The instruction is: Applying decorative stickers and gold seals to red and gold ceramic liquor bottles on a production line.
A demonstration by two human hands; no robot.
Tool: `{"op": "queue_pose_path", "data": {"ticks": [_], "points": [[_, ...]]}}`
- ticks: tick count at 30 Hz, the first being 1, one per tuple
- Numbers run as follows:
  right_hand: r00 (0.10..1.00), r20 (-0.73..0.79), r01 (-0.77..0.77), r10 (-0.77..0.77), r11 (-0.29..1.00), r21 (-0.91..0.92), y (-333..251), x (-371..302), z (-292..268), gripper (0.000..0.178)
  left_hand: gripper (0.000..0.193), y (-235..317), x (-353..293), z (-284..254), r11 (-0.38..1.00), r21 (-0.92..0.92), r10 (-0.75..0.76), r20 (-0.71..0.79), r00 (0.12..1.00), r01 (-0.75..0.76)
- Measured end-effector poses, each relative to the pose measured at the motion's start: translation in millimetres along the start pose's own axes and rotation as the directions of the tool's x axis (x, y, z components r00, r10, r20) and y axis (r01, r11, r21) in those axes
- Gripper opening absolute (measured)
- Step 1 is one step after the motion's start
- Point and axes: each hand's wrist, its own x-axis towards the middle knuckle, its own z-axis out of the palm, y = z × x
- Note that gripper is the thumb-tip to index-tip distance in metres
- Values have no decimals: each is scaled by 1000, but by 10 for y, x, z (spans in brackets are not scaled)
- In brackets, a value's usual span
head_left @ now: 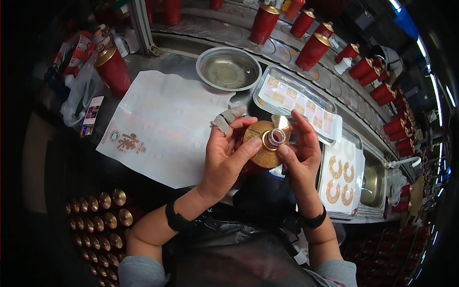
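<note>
Both hands hold a red bottle with a gold shoulder (260,135) in front of me, its open glass neck tilted toward me. My left hand (224,155) grips it from the left, thumb pressed on the gold shoulder; one finger wears a grey fabric wrap (228,119). On the other side my right hand (302,155) steadies it, thumb beside the neck and fingers raised along the side. A patterned gold piece (282,122), apparently a curved decal, stands up past the neck near the right fingers. Most of the red body is hidden below the shoulder.
A metal basin of water (227,71) and a tray of small gold decals (299,98) sit ahead. C-shaped gold decals (340,179) lie on a sheet at right, beside a sink (373,186). White paper (162,119) covers the left table. Red bottles (313,50) line a conveyor.
</note>
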Motion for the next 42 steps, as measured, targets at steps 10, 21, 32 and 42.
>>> {"op": "queue_pose_path", "data": {"ticks": [10, 21, 32, 42], "points": [[996, 62, 69, -65, 995, -66, 68, 15, -51, 83, 77, -3, -11, -96, 989, 138, 37, 103, 994, -51], [998, 54, 38, -34, 996, -75, 42, 46, -22, 87, 81, -70, -9, -244, 918, 317, 186, 183, 965, -237], [997, 73, 51, -38, 979, -196, 29, 44, -39, 90, 79, 92, 28, -622, 641, 691, 26, 414, 910, -333], [994, 71, 94, -83, 983, -156, 80, 35, -64, 87, 53, 178, -10, -475, 207, 787, 344, 497, 797, -581]]}}
